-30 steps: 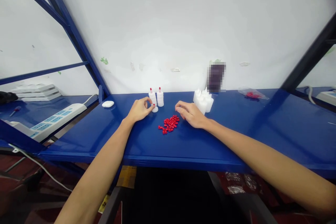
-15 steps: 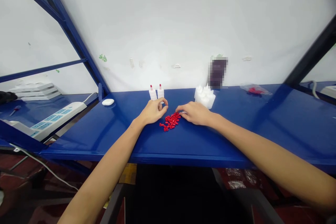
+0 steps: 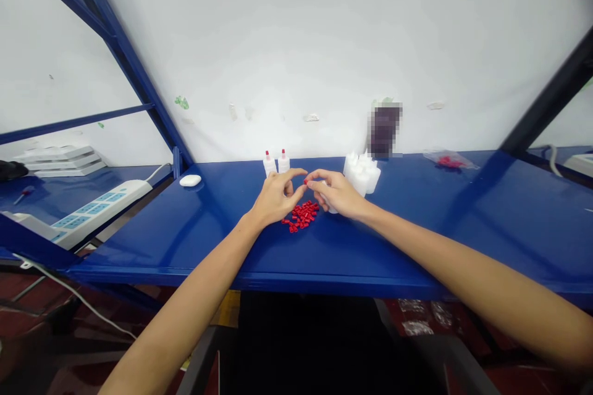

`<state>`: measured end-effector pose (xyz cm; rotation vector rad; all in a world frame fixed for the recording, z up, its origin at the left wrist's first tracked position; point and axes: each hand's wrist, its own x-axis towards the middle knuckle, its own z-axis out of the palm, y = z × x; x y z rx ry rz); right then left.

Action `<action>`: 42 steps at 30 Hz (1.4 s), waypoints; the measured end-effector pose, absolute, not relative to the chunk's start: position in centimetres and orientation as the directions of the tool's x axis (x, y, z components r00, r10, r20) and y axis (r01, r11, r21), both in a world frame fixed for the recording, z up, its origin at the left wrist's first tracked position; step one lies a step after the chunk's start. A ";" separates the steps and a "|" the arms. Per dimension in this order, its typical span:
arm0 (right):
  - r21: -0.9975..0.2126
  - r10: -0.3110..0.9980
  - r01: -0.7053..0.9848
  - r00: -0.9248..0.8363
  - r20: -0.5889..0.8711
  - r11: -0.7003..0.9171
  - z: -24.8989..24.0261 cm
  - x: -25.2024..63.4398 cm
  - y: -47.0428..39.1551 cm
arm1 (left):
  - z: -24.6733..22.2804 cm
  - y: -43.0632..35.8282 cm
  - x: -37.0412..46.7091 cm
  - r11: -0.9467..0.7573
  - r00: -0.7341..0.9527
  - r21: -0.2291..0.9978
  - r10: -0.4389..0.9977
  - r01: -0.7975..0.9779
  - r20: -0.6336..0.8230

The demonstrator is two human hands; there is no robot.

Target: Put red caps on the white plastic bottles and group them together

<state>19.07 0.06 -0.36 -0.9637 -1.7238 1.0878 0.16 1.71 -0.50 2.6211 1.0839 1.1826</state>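
A small red cap (image 3: 306, 181) is pinched between the thumb and forefinger of my right hand (image 3: 338, 193), whose lower fingers curl round a white bottle (image 3: 330, 205), mostly hidden. My left hand (image 3: 278, 195) is beside it, thumb and forefinger apart, with nothing visible between them. Below both hands lies a pile of red caps (image 3: 302, 216) on the blue table (image 3: 222, 234). Two white bottles with red tips (image 3: 269, 163) stand upright behind my left hand. Several white bottles (image 3: 361, 174) cluster behind my right hand.
A white oval object (image 3: 190, 180) lies at the table's left. A clear bag with red pieces (image 3: 450, 161) is at the back right. A power strip (image 3: 97, 210) sits left of the blue frame. A pixelated dark patch (image 3: 384, 129) is near the wall.
My right hand has lifted off the pile with a red cap and moved slightly up. My left hand has shifted right, closer to it, and its fingers have spread more.
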 end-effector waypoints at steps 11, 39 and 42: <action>-0.664 0.827 0.494 -0.359 0.433 0.562 -0.4 19.6 -0.8 | -0.8 1.5 0.6 -0.832 0.485 0.348 0.539 0.432 0.689; -0.479 0.884 0.752 -0.310 0.350 0.453 -0.8 20.2 0.7 | -0.3 4.2 -3.8 -0.521 0.137 0.496 0.772 0.694 0.621; -0.407 0.875 0.778 -0.382 0.299 0.479 -1.1 20.3 0.8 | -0.7 5.1 -4.5 -0.456 0.133 0.455 0.803 0.765 0.581</action>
